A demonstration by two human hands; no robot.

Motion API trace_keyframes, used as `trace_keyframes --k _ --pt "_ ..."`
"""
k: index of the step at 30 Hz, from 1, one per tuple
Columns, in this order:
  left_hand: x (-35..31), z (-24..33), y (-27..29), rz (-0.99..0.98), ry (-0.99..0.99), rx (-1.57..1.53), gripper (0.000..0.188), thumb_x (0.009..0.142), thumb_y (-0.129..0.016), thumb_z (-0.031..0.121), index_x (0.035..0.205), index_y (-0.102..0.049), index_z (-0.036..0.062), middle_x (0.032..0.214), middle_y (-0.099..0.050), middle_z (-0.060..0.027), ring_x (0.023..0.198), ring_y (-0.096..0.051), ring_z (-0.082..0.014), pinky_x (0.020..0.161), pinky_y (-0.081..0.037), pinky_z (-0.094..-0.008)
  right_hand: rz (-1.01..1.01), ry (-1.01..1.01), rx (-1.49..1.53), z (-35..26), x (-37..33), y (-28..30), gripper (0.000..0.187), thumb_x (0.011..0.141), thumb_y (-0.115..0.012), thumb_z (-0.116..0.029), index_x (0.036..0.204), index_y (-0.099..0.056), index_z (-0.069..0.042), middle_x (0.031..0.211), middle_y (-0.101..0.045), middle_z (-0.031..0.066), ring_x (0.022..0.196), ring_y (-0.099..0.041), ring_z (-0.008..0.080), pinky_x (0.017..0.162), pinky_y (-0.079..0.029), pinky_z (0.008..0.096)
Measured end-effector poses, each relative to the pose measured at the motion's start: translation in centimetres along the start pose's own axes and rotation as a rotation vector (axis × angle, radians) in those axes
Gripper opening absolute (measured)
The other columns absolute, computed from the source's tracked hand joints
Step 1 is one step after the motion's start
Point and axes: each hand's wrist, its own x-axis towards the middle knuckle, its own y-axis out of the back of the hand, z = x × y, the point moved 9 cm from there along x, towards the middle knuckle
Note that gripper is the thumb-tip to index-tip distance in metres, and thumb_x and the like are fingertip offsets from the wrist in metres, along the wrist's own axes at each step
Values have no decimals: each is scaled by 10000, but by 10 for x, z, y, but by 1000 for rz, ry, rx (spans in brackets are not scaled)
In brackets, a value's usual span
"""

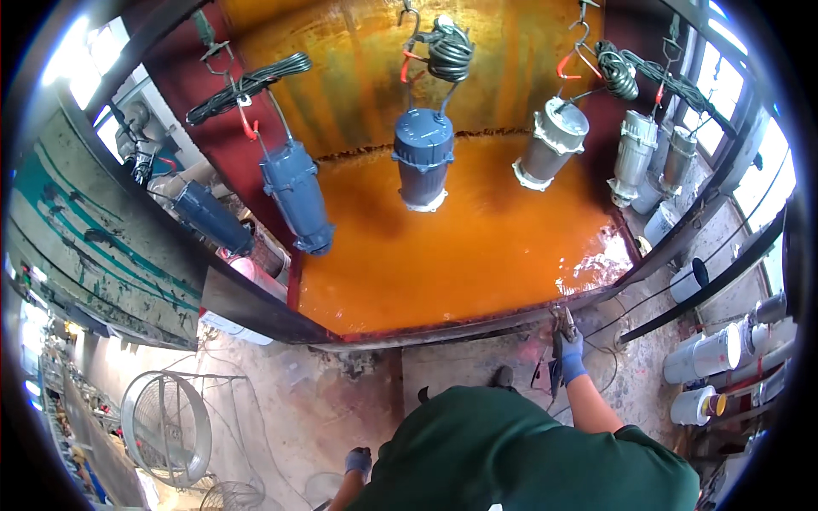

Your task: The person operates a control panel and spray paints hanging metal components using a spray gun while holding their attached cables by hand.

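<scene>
My right hand (573, 359), in a blue and dark glove, is closed round a small metal tool that looks like a spray gun (567, 322). It is held low by the front rim of an orange-bottomed basin (409, 289). Beside my body at the lower left, my left hand (359, 461) is gloved too and looks curled, with nothing visible in it. Ahead, a blue-topped submersible pump (423, 160) hangs over the basin. A blue pump (296, 196) hangs to its left, a grey-white pump (552, 143) to its right.
Further pumps hang at both sides, including a whitish pump (633, 157) and a dark blue pump (211, 217). Cable coils (449, 49) hang from the hooks. A round fan (166, 428) stands at left; white buckets (716, 353) lie at right. A thin hose crosses the floor near my right hand.
</scene>
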Motion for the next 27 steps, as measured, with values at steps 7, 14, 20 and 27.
trace_keyframes --k 7,14,20,27 --pt "37 -5 -19 -36 49 -71 341 921 -665 344 1052 -780 52 966 -774 -194 888 -747 -344 811 -583 -439 -112 -61 46 -25 -21 -39 225 884 -727 -70 1107 -718 -41 920 -749 67 718 -690 165 648 -582 321" --pt "35 49 -23 -239 2 -33 317 909 -700 304 1089 -766 51 1054 -782 -164 976 -745 -319 859 -581 -426 -15 29 -11 -10 -20 -35 159 888 -735 -95 1032 -668 -87 702 -603 9 460 -513 125 403 -407 286" --pt "56 9 -37 -263 -111 45 336 941 -696 311 1148 -767 56 1108 -777 -160 1031 -729 -314 901 -566 -407 -51 -42 27 -39 -31 -39 213 901 -773 -144 1084 -683 -84 757 -648 6 530 -558 111 452 -447 286" --pt "64 -7 -56 -329 -210 150 380 937 -713 345 1211 -760 86 1170 -764 -161 1099 -711 -315 946 -543 -413 -228 -143 44 -46 -40 -57 256 959 -746 -316 1018 -687 -75 743 -681 22 537 -605 134 450 -469 278"
